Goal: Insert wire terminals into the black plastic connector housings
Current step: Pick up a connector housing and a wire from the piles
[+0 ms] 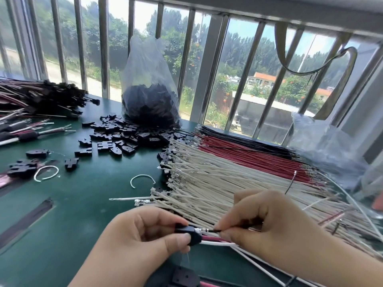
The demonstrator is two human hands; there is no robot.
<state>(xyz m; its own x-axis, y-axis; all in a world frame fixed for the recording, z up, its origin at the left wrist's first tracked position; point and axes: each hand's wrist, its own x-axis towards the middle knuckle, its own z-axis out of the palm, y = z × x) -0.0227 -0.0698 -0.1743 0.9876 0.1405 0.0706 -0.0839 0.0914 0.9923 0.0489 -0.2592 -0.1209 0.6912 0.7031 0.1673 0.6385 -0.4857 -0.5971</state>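
Terminal at the housing mouth.
Small black plastic connector housing [189,233] is pinched by left hand [132,243]; thin black terminal-tipped wire [209,230], just right of it, is pinched by right hand [275,230].

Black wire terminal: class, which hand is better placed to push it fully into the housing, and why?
Right. The right hand already pinches the black wire, its terminal at the housing, which the left hand grips.
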